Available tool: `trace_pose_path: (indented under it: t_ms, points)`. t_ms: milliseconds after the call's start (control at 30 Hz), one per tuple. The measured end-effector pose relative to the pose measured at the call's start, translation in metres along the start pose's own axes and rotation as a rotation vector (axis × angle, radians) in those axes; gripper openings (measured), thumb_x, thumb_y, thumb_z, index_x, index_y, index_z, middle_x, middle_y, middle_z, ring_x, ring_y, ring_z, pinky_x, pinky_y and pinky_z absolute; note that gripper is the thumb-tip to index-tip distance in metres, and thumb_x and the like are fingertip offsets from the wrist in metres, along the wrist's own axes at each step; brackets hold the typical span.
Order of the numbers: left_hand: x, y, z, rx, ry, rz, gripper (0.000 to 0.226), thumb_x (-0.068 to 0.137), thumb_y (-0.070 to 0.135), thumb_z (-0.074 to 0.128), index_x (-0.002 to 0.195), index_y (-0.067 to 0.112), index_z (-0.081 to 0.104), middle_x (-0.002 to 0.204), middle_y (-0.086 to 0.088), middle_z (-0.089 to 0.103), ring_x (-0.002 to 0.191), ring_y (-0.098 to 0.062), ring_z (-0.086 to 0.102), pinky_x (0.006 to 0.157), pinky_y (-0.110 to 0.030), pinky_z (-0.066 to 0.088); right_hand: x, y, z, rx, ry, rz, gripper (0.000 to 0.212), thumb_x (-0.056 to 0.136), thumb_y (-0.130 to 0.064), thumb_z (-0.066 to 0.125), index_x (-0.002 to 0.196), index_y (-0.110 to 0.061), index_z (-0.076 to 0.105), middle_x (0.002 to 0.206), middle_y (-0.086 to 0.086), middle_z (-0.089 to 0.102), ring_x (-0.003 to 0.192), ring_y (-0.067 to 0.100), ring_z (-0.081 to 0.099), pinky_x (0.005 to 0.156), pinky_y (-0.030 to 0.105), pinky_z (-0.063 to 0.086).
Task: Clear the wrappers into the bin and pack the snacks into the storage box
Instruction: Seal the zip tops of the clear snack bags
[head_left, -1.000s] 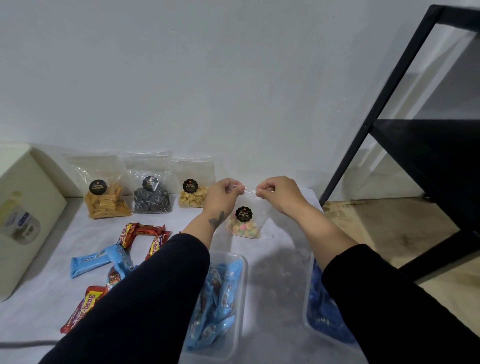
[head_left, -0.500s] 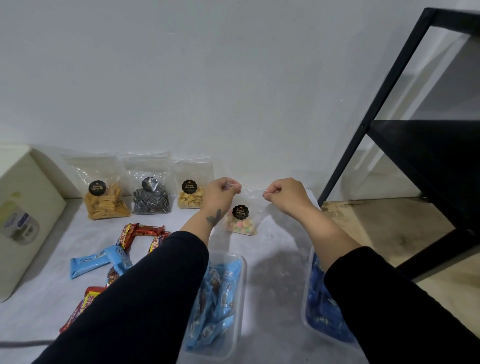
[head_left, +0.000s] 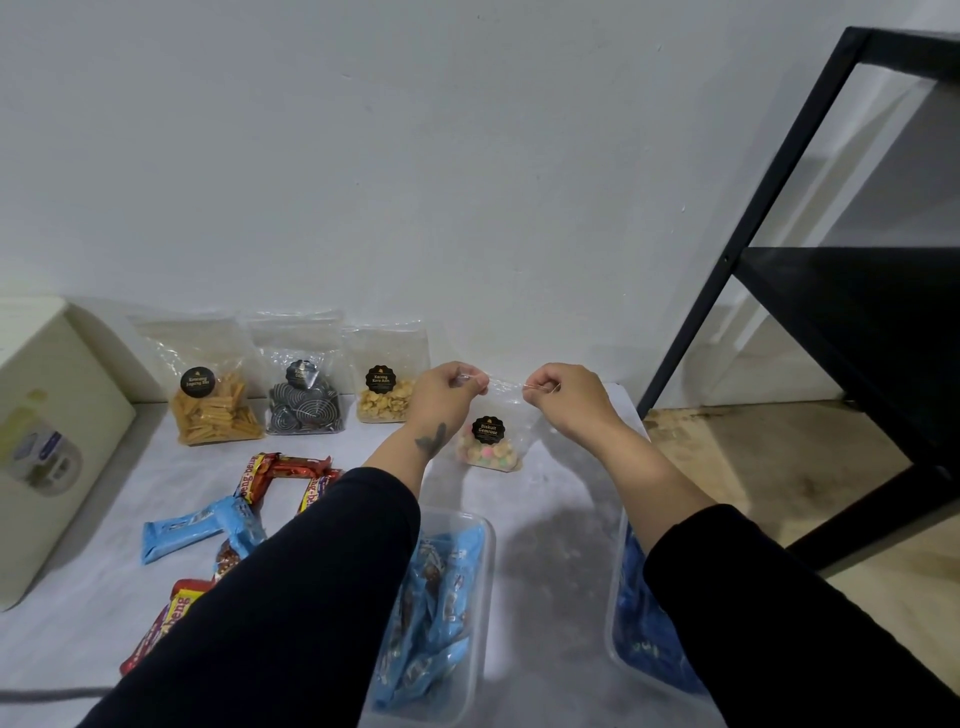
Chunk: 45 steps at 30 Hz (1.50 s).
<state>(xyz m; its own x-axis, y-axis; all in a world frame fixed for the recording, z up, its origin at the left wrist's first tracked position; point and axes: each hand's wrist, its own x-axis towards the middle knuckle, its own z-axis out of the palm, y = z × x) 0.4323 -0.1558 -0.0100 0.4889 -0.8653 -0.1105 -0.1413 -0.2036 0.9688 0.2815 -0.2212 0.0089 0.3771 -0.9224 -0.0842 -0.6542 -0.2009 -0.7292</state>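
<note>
A clear pouch of pastel biscuits (head_left: 491, 441) with a black round label stands near the wall. My left hand (head_left: 441, 395) pinches its top left corner and my right hand (head_left: 563, 397) pinches its top right corner, stretching the top edge between them. Below my arms sits a clear storage box (head_left: 480, 587) holding several blue snack bars. A second clear box (head_left: 618, 613) with blue packets lies at the right, partly hidden by my right sleeve. Loose blue bars (head_left: 200, 525) and red bars (head_left: 283, 467) lie on the white surface at the left.
Three more clear pouches lean on the wall: yellow sticks (head_left: 210, 400), dark spirals (head_left: 304, 397), pale nuts (head_left: 387, 389). A cream-coloured container (head_left: 52, 441) stands at the far left. A black metal shelf frame (head_left: 831, 260) rises at the right, beside tan floor.
My two hands have drawn farther apart along the pouch's top edge and shifted slightly toward the wall. The pouch stays standing in place.
</note>
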Motion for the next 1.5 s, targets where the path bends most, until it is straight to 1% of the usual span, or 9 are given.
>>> trace_pose_path:
  t_ms: [200,300,400,667,900,1100,1200,1333,1500]
  points:
    - [0.0,0.0,0.0,-0.001,-0.006,0.01,0.01,0.09,0.018,0.062,0.08,0.02,0.063,0.076,0.005,0.065,0.08,-0.01,0.058,0.08,-0.027,0.042,-0.002,-0.002,0.001,0.067,0.001,-0.03,0.006,0.083,-0.024,0.067,0.086,-0.021,0.072,0.083,-0.008,0.065,0.083,0.01,0.058,0.079,0.032,0.05]
    - [0.001,-0.001,0.001,-0.006,-0.014,0.011,0.011,0.09,0.018,0.062,0.079,0.02,0.063,0.075,0.005,0.065,0.078,-0.01,0.057,0.079,-0.027,0.041,-0.001,-0.003,0.002,0.057,0.002,-0.021,0.004,0.082,-0.022,0.068,0.08,-0.024,0.07,0.079,-0.008,0.064,0.079,0.012,0.057,0.077,0.033,0.049]
    - [0.001,-0.002,0.002,-0.012,-0.027,0.007,0.016,0.09,0.018,0.062,0.075,0.023,0.061,0.075,0.004,0.065,0.078,-0.009,0.056,0.079,-0.026,0.04,0.0,-0.002,0.003,0.018,0.012,-0.007,0.014,0.081,-0.023,0.067,0.069,-0.031,0.065,0.073,-0.011,0.06,0.08,0.014,0.057,0.085,0.039,0.049]
    - [0.002,0.0,0.001,-0.01,-0.033,0.015,0.009,0.09,0.018,0.062,0.081,0.017,0.063,0.074,0.005,0.064,0.073,-0.005,0.056,0.077,-0.025,0.04,-0.004,-0.008,0.006,0.057,0.02,-0.055,0.014,0.079,-0.029,0.066,0.067,-0.036,0.063,0.079,-0.017,0.065,0.092,0.012,0.061,0.093,0.046,0.047]
    - [0.0,-0.001,0.002,-0.004,-0.019,0.019,0.017,0.089,0.016,0.063,0.074,0.023,0.062,0.073,0.004,0.065,0.079,-0.012,0.057,0.083,-0.028,0.044,-0.002,-0.011,0.006,-0.016,0.017,-0.02,0.011,0.082,-0.029,0.064,0.071,-0.032,0.063,0.078,-0.016,0.062,0.089,0.011,0.057,0.096,0.043,0.044]
    - [0.0,0.001,0.003,0.001,-0.017,0.032,0.018,0.089,0.016,0.063,0.073,0.025,0.062,0.074,0.004,0.066,0.08,-0.014,0.058,0.083,-0.03,0.045,-0.002,-0.013,0.012,0.076,-0.004,-0.038,0.017,0.079,-0.03,0.066,0.065,-0.037,0.06,0.08,-0.016,0.065,0.094,0.016,0.062,0.095,0.047,0.047]
    - [0.0,0.001,0.003,0.016,-0.014,0.04,0.018,0.089,0.017,0.063,0.073,0.026,0.062,0.074,0.004,0.066,0.081,-0.015,0.058,0.085,-0.032,0.046,0.0,-0.012,0.013,0.098,0.011,-0.042,0.007,0.08,-0.029,0.067,0.073,-0.03,0.067,0.082,-0.011,0.067,0.089,0.014,0.062,0.088,0.038,0.05]
    - [0.0,0.0,0.005,0.047,-0.009,0.06,0.017,0.09,0.018,0.062,0.075,0.026,0.062,0.074,0.005,0.066,0.066,-0.008,0.051,0.072,-0.027,0.044,0.002,-0.012,0.011,0.147,0.018,-0.031,0.003,0.08,-0.02,0.069,0.08,-0.019,0.071,0.075,-0.011,0.064,0.077,0.008,0.058,0.064,0.017,0.043]
    - [0.001,-0.001,0.003,0.045,-0.005,0.085,0.013,0.09,0.017,0.062,0.079,0.023,0.063,0.073,0.006,0.065,0.061,-0.005,0.048,0.064,-0.022,0.039,0.002,-0.012,0.012,0.193,-0.008,-0.053,0.011,0.083,-0.021,0.068,0.088,-0.013,0.073,0.078,-0.01,0.064,0.072,-0.002,0.055,0.06,0.01,0.038]
